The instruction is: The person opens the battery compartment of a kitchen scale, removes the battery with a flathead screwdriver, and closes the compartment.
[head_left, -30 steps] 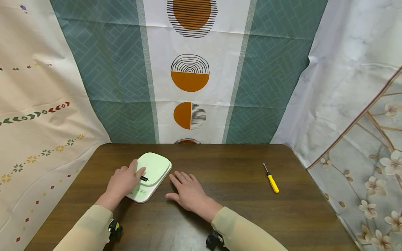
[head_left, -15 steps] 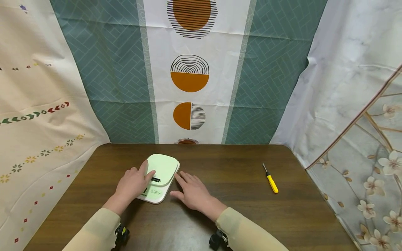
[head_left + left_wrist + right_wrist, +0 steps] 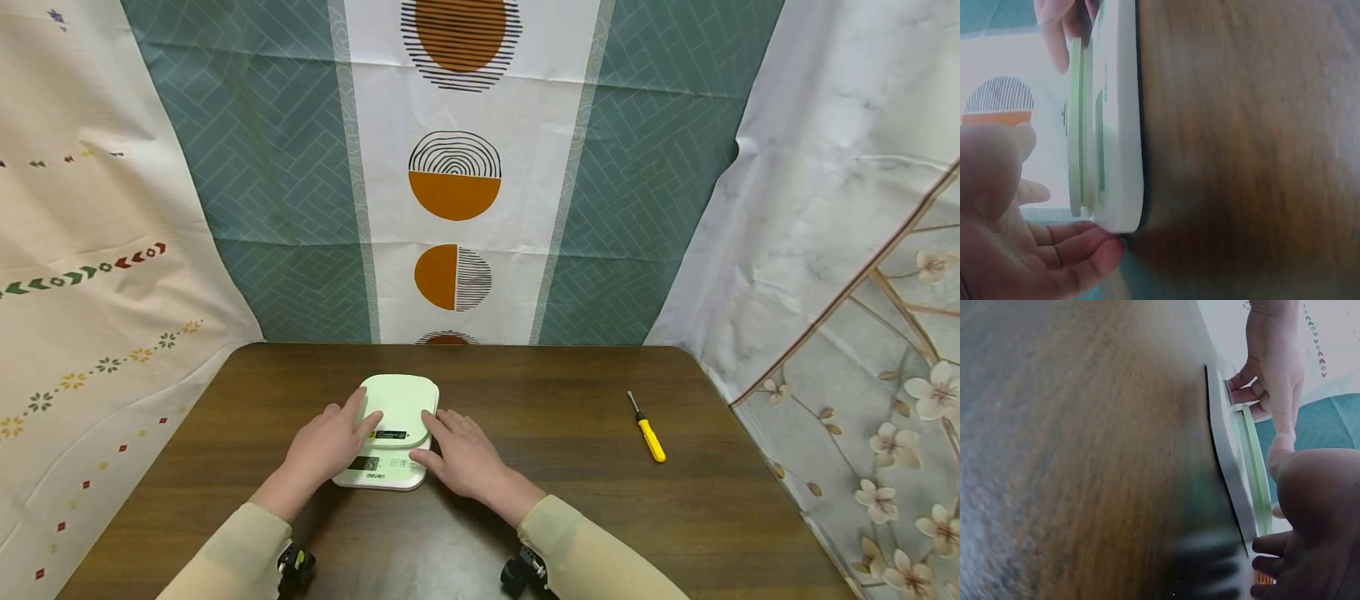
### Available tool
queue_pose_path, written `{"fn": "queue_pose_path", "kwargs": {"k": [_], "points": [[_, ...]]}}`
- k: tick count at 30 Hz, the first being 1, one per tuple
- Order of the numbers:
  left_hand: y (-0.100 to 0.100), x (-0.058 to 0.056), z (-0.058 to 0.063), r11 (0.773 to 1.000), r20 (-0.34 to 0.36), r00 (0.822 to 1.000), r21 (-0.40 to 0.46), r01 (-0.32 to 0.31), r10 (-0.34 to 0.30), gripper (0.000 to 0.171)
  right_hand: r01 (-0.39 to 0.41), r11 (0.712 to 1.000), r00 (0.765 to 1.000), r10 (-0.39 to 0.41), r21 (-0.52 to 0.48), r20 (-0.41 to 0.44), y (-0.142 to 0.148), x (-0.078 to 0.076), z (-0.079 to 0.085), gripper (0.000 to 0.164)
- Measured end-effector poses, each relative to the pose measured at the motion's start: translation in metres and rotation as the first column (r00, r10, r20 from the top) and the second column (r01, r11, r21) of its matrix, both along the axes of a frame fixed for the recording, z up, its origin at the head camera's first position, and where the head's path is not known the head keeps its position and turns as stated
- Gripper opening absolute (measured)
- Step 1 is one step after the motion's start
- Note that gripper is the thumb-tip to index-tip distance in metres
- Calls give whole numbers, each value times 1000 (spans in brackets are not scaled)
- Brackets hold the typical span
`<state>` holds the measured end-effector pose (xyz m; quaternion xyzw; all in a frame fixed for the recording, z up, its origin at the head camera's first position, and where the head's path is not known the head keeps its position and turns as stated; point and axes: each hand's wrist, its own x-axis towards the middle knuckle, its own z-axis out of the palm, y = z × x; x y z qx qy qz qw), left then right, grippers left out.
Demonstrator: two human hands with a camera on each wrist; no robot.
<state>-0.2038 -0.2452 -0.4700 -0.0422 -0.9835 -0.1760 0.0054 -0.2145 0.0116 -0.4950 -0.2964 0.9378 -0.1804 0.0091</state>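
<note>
A pale green and white kitchen scale (image 3: 400,408) lies on the brown table, its display and buttons facing the person. At the scale's left edge my left hand (image 3: 324,446) holds it, with thumb and index finger over the platform. The left wrist view shows its other fingers (image 3: 1079,253) bent against the side of the base. On the opposite side, my right hand (image 3: 468,458) has its fingers extended along the right edge, fingertips (image 3: 1269,562) right at the base. Its thumb points at the scale's front right corner.
A screwdriver (image 3: 649,435) with a yellow handle lies on the right part of the table (image 3: 555,400). Patterned curtains (image 3: 637,167) hang behind the table and on both sides.
The scale has slid right and turned square to the person, with my left hand moving along with it. My right hand has shifted slightly right and now meets its right edge.
</note>
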Motion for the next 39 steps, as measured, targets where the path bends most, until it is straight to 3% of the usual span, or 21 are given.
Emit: {"fn": "queue_pose_path", "kwargs": {"k": [7, 13, 21, 39], "points": [[4, -1, 2, 999, 32, 999, 47, 2, -3, 78, 11, 1000, 1000, -11, -19, 23, 2, -2, 2, 71], [9, -1, 3, 999, 2, 1000, 34, 9, -9, 77, 7, 999, 999, -5, -50, 53, 2, -3, 2, 70], [21, 4, 0, 998, -28, 999, 48, -28, 29, 74, 26, 994, 994, -14, -104, 112, 7, -5, 4, 72], [52, 9, -1, 994, -23, 1000, 108, -13, 16, 71, 94, 981, 986, -68, -168, 154, 36, -3, 4, 72]]}}
